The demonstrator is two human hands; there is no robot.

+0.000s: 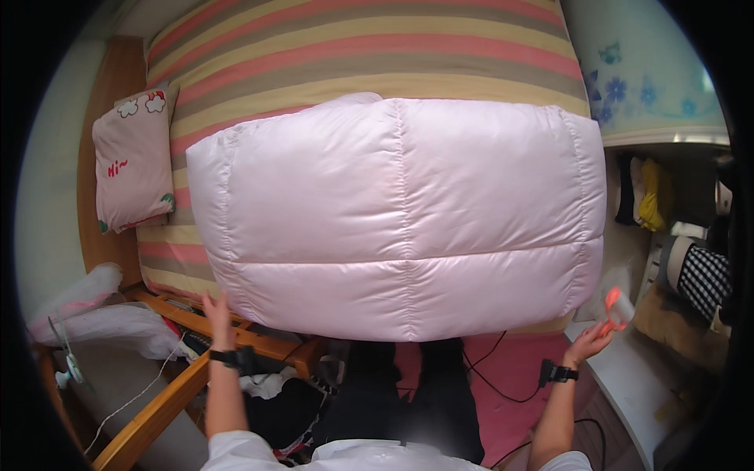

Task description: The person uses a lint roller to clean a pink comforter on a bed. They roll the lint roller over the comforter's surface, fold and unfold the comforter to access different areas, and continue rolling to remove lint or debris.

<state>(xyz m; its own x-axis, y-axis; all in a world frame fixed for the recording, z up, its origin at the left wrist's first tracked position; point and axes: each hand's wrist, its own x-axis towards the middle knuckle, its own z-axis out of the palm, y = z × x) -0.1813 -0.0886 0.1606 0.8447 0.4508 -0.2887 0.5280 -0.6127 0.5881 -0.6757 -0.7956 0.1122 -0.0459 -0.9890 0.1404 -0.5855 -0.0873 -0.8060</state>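
Note:
A pale pink quilted comforter (330, 194), folded into a thick bundle, lies across the bed in front of me. My right hand (589, 342) grips a lint roller (617, 312) with an orange handle and a whitish roll, to the right of the comforter and apart from it. The roller looks slightly blurred. Near the comforter's lower left corner is my left hand (219, 318), holding nothing, its fingers spread. Whether its fingers touch the fabric I cannot tell. Both wrists wear black straps with small devices.
Beneath the comforter is a striped bed sheet (471, 65). A folded pink pillow or blanket (135, 168) rests at the left. Wooden rails (159, 406) and white tulle (129, 324) stand lower left. Right are a white ledge (624, 388) and shelves with clothes (654, 194). Black cables (506, 395) cross the pink floor.

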